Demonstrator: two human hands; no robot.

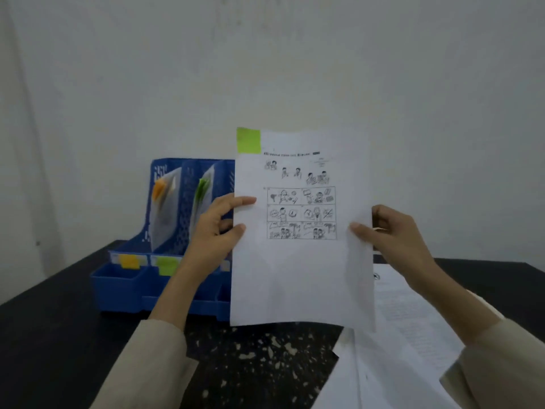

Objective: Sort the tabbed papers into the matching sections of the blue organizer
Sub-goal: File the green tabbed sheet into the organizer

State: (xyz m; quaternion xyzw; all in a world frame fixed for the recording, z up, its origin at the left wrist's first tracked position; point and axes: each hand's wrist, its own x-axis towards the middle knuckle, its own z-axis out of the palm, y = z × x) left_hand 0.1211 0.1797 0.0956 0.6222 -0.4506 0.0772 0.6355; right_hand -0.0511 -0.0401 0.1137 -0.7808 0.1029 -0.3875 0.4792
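Both hands, left (pixel 216 228) and right (pixel 395 234), pinch the paper (pixel 300 261); match its green tab (pixel 248 140) and slide it straight into the green slot (pixel 203 202).

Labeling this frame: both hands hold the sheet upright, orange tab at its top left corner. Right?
Not quite. The head view shows the tab on the sheet is green, not orange. The left hand and right hand do hold it upright.

white sheet (pixel 300 276), green tab (pixel 248 140), black line cartoons; blue organizer (pixel 165 231); orange, green tabs inside; table (pixel 59 335) black, possibly speckled.
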